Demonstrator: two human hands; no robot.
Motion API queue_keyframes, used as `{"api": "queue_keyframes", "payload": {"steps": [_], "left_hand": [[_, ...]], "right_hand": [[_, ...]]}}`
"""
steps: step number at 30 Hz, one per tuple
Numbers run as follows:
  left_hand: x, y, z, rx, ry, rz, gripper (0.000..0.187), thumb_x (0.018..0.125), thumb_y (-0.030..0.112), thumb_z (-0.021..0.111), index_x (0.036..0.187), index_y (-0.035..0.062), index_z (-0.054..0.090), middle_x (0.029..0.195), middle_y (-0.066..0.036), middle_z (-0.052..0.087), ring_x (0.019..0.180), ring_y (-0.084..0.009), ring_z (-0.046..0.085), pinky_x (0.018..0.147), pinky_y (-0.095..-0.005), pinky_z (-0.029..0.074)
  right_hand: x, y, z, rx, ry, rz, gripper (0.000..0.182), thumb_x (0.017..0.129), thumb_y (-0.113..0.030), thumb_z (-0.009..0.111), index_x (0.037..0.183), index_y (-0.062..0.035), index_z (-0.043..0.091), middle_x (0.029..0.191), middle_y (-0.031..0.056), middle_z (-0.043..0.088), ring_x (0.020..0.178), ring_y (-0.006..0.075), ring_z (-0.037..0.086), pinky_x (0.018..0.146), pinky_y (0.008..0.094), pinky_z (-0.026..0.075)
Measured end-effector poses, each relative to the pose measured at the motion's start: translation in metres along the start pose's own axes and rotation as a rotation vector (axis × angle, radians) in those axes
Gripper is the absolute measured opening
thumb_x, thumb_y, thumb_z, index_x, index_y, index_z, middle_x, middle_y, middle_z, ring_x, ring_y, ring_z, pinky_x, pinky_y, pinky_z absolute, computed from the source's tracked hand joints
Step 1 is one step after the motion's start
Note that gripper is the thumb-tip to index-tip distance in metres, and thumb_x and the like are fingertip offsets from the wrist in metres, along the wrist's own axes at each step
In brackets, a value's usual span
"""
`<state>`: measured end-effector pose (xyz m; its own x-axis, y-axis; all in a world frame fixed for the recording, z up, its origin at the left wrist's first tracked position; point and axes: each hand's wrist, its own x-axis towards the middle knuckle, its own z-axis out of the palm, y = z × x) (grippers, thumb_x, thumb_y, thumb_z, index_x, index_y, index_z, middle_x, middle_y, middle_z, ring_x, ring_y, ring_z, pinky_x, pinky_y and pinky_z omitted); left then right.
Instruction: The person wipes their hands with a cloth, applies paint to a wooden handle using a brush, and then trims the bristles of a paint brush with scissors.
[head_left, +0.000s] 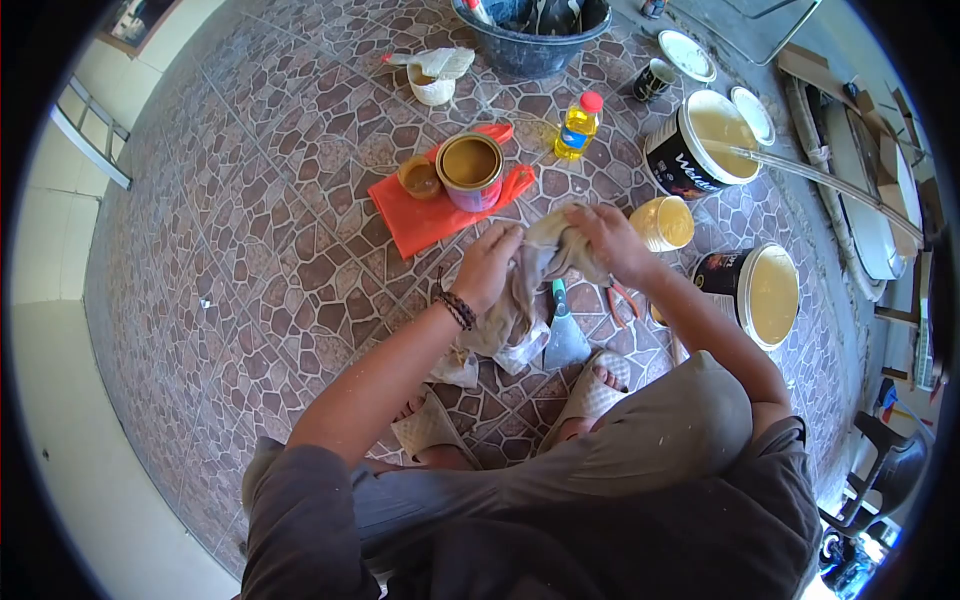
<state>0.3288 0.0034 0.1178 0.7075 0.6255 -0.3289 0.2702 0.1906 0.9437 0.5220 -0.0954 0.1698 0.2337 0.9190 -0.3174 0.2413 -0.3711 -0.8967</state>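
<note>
A stained, pale rag (545,245) is stretched between my two hands above the tiled floor. My left hand (487,265), with a braided bracelet at the wrist, has its fingers closed on one side of the cloth. On the other side, my right hand (612,243) grips a bunched part of it. The lower end of the rag hangs toward the floor between my feet. Just below it lie a wide putty knife (567,338) with a green handle and red-handled pliers (622,304). Beyond my left hand, an open paint can (470,170) stands on a red plastic bag (405,218).
A small cup (420,178) sits beside the can. Farther off are a bottle of yellow liquid (577,127), a white container with a brush (432,82) and a dark basin (535,45). Two large buckets (703,145) and a yellowish jar (662,223) stand at the right.
</note>
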Motion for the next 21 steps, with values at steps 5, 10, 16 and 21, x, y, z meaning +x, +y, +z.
{"api": "queue_keyframes", "payload": {"steps": [5,10,16,21], "left_hand": [[-0.011,0.007,0.01,0.791,0.045,0.404,0.062,0.097,0.039,0.04,0.146,0.0048,0.023,0.151,-0.013,0.027,0.14,-0.0272,0.024,0.113,-0.0416,0.017],[-0.005,0.066,0.006,-0.724,-0.234,0.099,0.088,0.089,0.07,0.026,0.15,0.0126,0.0,0.157,-0.012,0.007,0.143,-0.0289,0.01,0.115,-0.0432,0.006],[0.011,0.093,0.016,-1.044,-0.412,0.036,0.102,0.076,0.085,0.024,0.151,0.0191,0.006,0.154,-0.008,0.018,0.139,-0.0278,0.021,0.113,-0.0396,0.014],[0.009,0.074,0.044,-1.033,-0.423,0.098,0.104,0.074,0.087,0.023,0.151,0.019,0.008,0.152,-0.006,0.019,0.14,-0.0253,0.019,0.113,-0.0404,0.012]], "right_hand": [[0.011,-0.007,-0.004,0.548,0.116,0.303,0.033,0.09,-0.026,0.053,0.105,0.0026,0.06,0.09,0.0089,0.063,0.077,0.0157,0.061,0.065,0.0288,0.049],[0.013,-0.018,-0.001,0.734,0.31,0.295,0.036,0.089,-0.029,0.057,0.104,0.003,0.062,0.093,0.0094,0.064,0.078,0.015,0.061,0.068,0.028,0.05],[0.015,-0.04,0.025,0.367,0.32,0.002,0.052,0.095,-0.043,0.046,0.112,0.0039,0.06,0.093,0.0135,0.064,0.085,0.0229,0.06,0.079,0.034,0.047],[0.023,-0.021,0.032,-0.195,0.524,-0.338,0.034,0.093,-0.029,0.048,0.104,-0.0009,0.065,0.092,0.0257,0.061,0.09,0.0414,0.059,0.08,0.0458,0.047]]}}
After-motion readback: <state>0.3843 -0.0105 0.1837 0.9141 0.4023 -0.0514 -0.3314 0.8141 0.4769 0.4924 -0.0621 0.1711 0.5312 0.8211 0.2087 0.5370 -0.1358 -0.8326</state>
